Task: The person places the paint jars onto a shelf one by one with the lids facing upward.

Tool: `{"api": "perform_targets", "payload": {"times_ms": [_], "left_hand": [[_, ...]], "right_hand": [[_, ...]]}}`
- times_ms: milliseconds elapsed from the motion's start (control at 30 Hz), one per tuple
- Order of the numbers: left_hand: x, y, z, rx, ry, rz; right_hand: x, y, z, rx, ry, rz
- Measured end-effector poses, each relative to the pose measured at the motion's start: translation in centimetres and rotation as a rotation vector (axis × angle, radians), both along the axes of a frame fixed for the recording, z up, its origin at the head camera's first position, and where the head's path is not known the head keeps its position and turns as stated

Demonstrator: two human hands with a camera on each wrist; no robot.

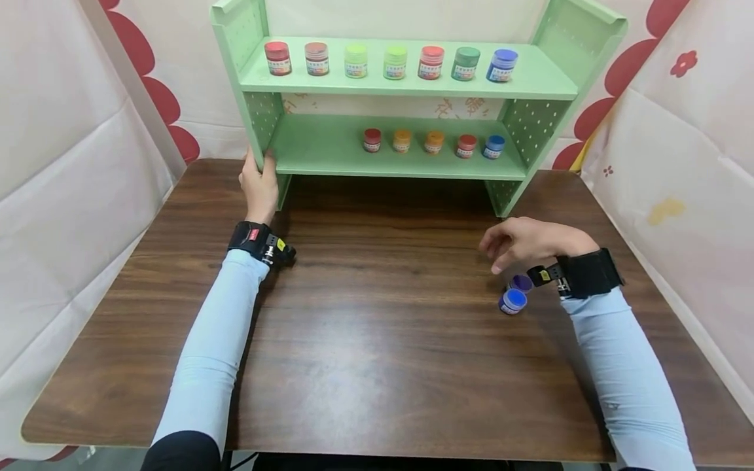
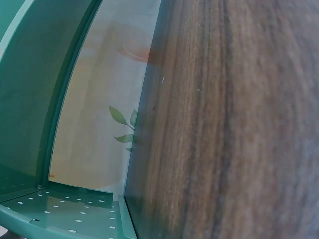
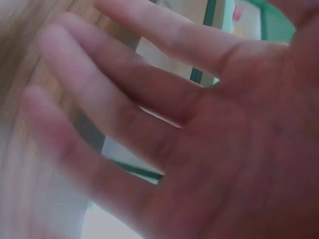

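Observation:
My left hand [image 1: 260, 186] grips the lower left side panel of a green two-tier shelf [image 1: 383, 169], thumb and fingers on either side of its edge. In the left wrist view the shelf's perforated side [image 2: 75, 214] shows, but the hand does not. My right hand [image 1: 533, 239] hovers over the table's right part with loosely bent, spread fingers [image 3: 144, 89] and an empty palm. Just below it, a small blue-lidded jar [image 1: 512, 301] stands on the table beside a purple-lidded jar [image 1: 521, 282], which the wrist camera partly hides.
Larger jars with coloured lids, such as a green-lidded jar [image 1: 465, 64], line the upper tier. Smaller ones, such as a red-lidded jar [image 1: 372, 140], stand on the lower tier. The brown wooden table [image 1: 353, 340] has white patterned cloth [image 1: 695, 216] around it.

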State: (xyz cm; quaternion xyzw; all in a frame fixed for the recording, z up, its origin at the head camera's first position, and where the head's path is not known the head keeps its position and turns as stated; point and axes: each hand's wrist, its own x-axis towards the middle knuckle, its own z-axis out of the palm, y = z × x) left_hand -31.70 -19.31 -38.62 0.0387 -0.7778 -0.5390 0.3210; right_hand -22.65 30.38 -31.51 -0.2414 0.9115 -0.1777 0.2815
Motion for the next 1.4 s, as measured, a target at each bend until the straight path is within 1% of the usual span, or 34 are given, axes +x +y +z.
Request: {"api": "perform_targets", "payload": {"times_ms": [133, 233, 333, 433, 567, 767, 867, 1000, 1100, 1200, 1267, 1400], "left_hand": [[0.0, -0.1, 0.1, -0.001, -0.001, 0.003], [0.0, 0.0, 0.0, 0.006, -0.005, -0.004], [0.1, 0.0, 0.0, 0.013, -0.008, 0.001], [0.0, -0.1, 0.1, 0.005, -0.001, 0.013], [0.0, -0.2, 0.0, 0.013, -0.002, 0.012], [0.1, -0.2, 0.0, 0.013, -0.007, 0.015], [0.1, -0.2, 0.0, 0.015, 0.000, 0.008], [0.2, -0.3, 0.0, 0.024, 0.008, 0.009], [0.2, -0.3, 0.0, 0.024, 0.002, 0.011], [0.1, -0.3, 0.0, 0.021, -0.008, 0.008], [0.1, -0.3, 0.0, 0.020, -0.014, 0.006], [0.0, -0.3, -0.1, 0.011, -0.017, 0.010]], "right_hand": [[-0.2, 1.3, -0.3, -0.003, -0.108, -0.040], [-0.2, 2.3, -0.5, -0.019, -0.201, -0.088], [-0.3, 3.1, -0.7, -0.036, -0.269, -0.113], [-0.5, 3.5, -0.9, -0.051, -0.311, -0.132], [-0.6, 3.6, -1.1, -0.045, -0.317, -0.127], [-0.9, 3.5, -1.3, -0.019, -0.274, -0.092], [-1.1, 3.3, -1.5, -0.019, -0.252, -0.095], [-1.3, 3.0, -1.7, -0.029, -0.164, -0.069], [-1.5, 2.9, -2.0, -0.038, -0.056, -0.041], [-1.7, 2.7, -2.4, -0.049, 0.039, -0.032], [-1.7, 2.4, -2.6, -0.060, 0.073, -0.039], [-1.8, 1.5, -3.0, -0.093, 0.107, -0.052]]}}
